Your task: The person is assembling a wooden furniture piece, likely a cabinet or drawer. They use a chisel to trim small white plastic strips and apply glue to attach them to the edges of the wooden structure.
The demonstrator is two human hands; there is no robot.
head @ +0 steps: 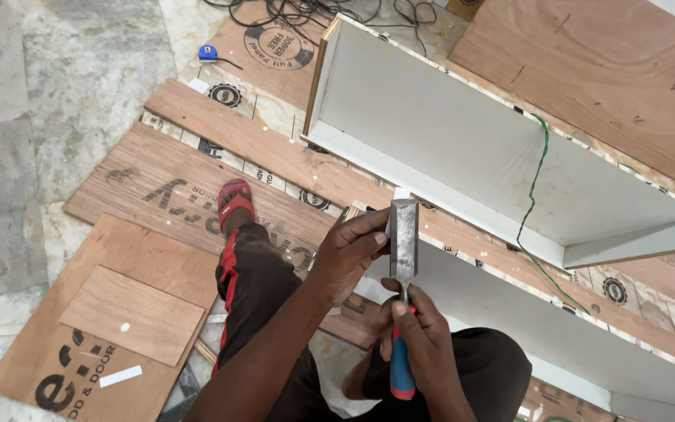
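Observation:
My right hand (423, 328) grips the red and blue handle of a wide flat chisel (404, 238), blade pointing away from me. My left hand (353, 248) rests its thumb and fingers against the blade's left side, steadying it. The blade's tip sits on the end of a white laminated board (525, 320) that runs off to the lower right. Beyond it lies a white open box-like shelf unit (462, 141) made of laminated panels. My leg in dark trousers and a foot in a red sandal (235, 199) stretch out to the left.
Several plywood sheets (158, 187) cover the stone floor. A smaller plywood piece (130, 312) lies at lower left. A green wire (537, 180) crosses the shelf unit. A blue tape measure (208, 53) and tangled black cables (306, 12) lie at the top.

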